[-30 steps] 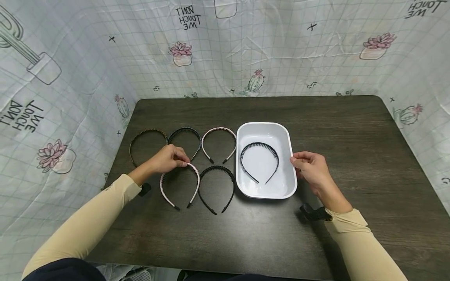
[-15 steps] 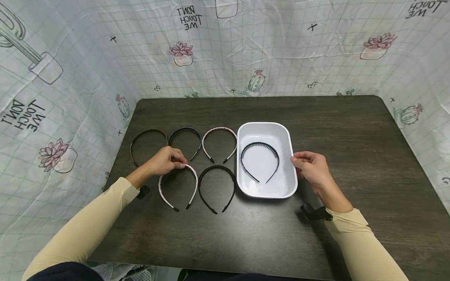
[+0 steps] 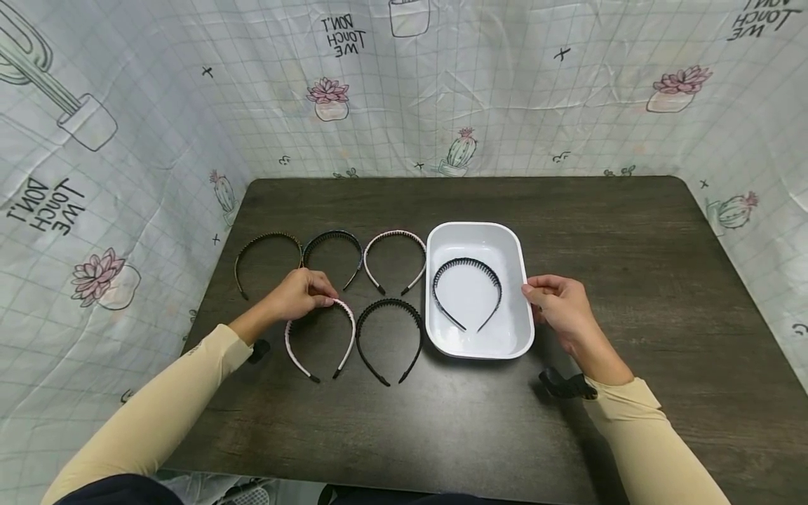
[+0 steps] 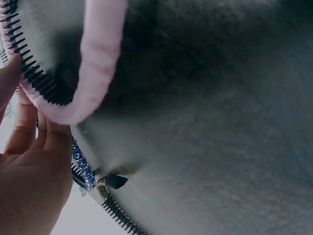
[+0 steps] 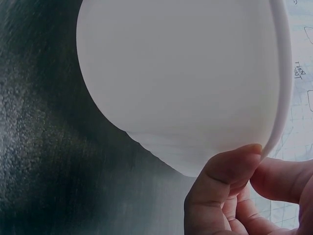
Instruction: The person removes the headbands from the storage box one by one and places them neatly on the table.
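Note:
My left hand [image 3: 301,293] pinches the top of a pink headband [image 3: 346,315] with black comb teeth, on the near left of the table. In the left wrist view, the thumb and fingers hold the pink headband [image 4: 100,58] by its toothed band. My right hand [image 3: 560,306] grips the right rim of a white plastic tray [image 3: 481,346]; the right wrist view shows thumb and finger pinching the tray's rim [image 5: 281,73]. Inside the tray lies a black toothed headband [image 3: 467,261]. Just left of the tray is another black headband [image 3: 390,301].
Behind them a row holds a brown-gold headband [image 3: 268,235], a dark blue glittery headband [image 3: 332,233] and a pale pink headband [image 3: 394,233]. All lie on the dark wooden table [image 3: 618,231]. A printed curtain [image 3: 505,91] surrounds the back and sides.
The pink headband shifts slightly left with my left hand during the first half second, then stays about where it is. My right hand keeps its grip on the tray, which stays put.

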Demonstrator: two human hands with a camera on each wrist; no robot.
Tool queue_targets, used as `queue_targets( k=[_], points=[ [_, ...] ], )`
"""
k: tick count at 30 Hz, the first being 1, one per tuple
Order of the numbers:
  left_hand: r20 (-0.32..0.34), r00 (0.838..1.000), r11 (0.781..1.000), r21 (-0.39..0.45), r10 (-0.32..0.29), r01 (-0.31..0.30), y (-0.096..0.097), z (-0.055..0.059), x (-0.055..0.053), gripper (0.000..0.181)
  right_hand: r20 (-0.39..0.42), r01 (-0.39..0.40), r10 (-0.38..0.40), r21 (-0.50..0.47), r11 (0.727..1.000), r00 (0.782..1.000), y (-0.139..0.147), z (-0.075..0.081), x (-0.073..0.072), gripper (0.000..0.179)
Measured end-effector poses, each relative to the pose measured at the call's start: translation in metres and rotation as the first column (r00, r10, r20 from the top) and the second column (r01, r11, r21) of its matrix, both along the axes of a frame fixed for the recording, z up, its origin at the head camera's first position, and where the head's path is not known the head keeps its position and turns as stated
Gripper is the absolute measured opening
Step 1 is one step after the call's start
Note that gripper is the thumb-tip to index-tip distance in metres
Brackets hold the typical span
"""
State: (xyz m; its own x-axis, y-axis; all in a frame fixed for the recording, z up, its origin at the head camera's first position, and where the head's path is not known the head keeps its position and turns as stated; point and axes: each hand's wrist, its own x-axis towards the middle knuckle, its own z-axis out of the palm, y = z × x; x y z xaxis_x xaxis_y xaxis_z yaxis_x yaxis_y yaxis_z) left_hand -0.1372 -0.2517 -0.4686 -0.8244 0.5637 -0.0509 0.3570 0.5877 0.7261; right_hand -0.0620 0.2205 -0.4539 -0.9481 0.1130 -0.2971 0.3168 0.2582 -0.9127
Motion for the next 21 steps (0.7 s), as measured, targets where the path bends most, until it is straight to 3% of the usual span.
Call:
queue_targets(
  k=[9, 21],
  points=[
    [0.013, 0.999, 0.999, 0.002, 0.039, -0.039, 0.0002, -0.0020, 0.0038, 0.010, 0.001, -0.001, 0.001, -0.005, 1.000, 1.000, -0.0001, -0.0003, 0.0002, 0.040],
    [-0.037, 0.996, 0.997, 0.022, 0.080, -0.079, 0.0009, -0.0088, 0.0071, 0.010, 0.014, 0.000, 0.000, -0.001, 1.000, 1.000, -0.0007, 0.0009, 0.0005, 0.040]
  ],
)
